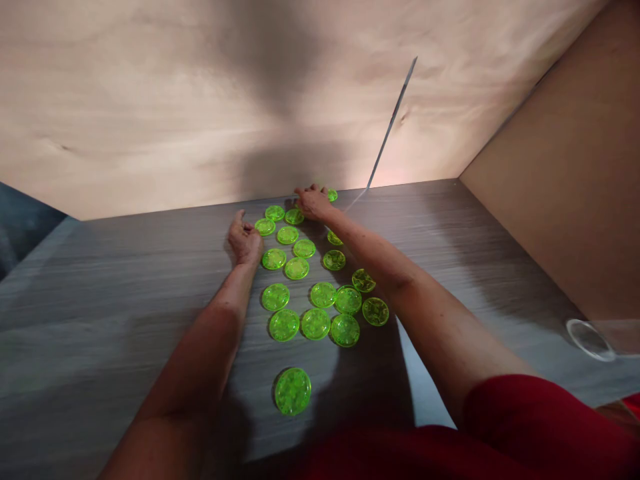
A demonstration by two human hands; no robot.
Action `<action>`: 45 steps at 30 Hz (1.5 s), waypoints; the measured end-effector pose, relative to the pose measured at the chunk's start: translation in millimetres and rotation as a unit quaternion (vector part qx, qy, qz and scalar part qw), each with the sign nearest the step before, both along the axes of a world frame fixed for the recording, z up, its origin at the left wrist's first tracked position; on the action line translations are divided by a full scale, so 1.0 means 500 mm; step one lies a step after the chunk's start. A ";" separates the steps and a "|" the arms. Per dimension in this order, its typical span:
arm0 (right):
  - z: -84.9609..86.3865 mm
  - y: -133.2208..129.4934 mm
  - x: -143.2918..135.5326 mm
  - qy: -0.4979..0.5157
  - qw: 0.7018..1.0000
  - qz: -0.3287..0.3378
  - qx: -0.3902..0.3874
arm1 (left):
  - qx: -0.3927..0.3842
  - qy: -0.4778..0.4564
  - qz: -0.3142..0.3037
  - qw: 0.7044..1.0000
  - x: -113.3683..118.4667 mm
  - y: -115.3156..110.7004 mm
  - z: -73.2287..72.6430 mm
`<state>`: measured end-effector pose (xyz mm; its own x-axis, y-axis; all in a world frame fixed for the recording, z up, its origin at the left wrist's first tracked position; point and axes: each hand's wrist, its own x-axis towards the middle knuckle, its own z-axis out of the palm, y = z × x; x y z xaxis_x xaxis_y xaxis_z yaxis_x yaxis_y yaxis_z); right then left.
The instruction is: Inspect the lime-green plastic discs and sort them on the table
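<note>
the tabletop (165, 247) is grey with a streaked, wood-like grain, and dark shadows fall across it. translucent green discs (316, 324) lie flat on it in a loose, uneven spread reaching towards its far edge, some touching, others apart. one lone disc (293, 391) sits nearest the viewer, apart from the rest. well to the right is a clear container (591, 340) with a round rim, partly out of view.

Green discs (316, 324) lie on a grey, streaky-grained table (175, 280), whose back edge meets a pinkish-tan wall (150, 120).
</note>
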<state>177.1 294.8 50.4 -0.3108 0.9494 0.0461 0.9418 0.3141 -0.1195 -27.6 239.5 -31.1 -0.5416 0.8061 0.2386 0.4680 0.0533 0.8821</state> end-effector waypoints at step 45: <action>0.067 -0.289 0.116 0.351 0.928 0.100 0.079 | 0.121 -0.255 -0.395 0.874 0.114 -0.160 0.150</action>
